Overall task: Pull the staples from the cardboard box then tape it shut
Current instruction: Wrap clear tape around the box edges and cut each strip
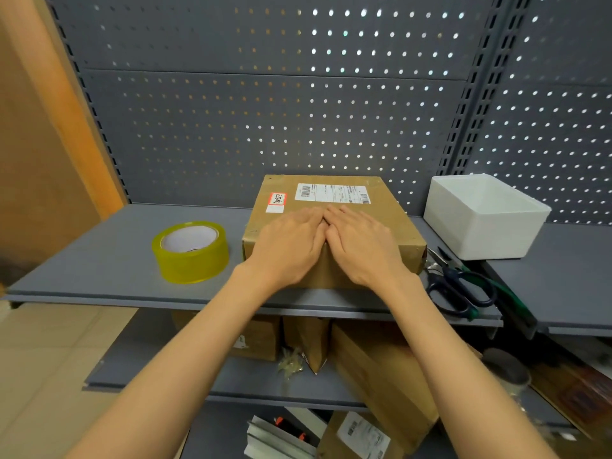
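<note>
While both palms press flat, fingers straight, left hand [291,241] beside right hand [359,241] atop the cardboard box [394,226], taping looks done; tape roll [190,251] sits left, scissors [458,286] right.

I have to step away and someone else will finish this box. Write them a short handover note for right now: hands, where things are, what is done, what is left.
Left hand and right hand: both flat, fingers straight, side by side pressing on top of the cardboard box; neither holds anything.
The box sits closed on the grey shelf. The tape roll stands to its left, untouched. Scissors and green-handled pliers lie to its right, in front of the white bin.
Done: flaps are down. No staples are visible, though the hands cover the seam, so check it.
Left: tape the seam shut.
</note>
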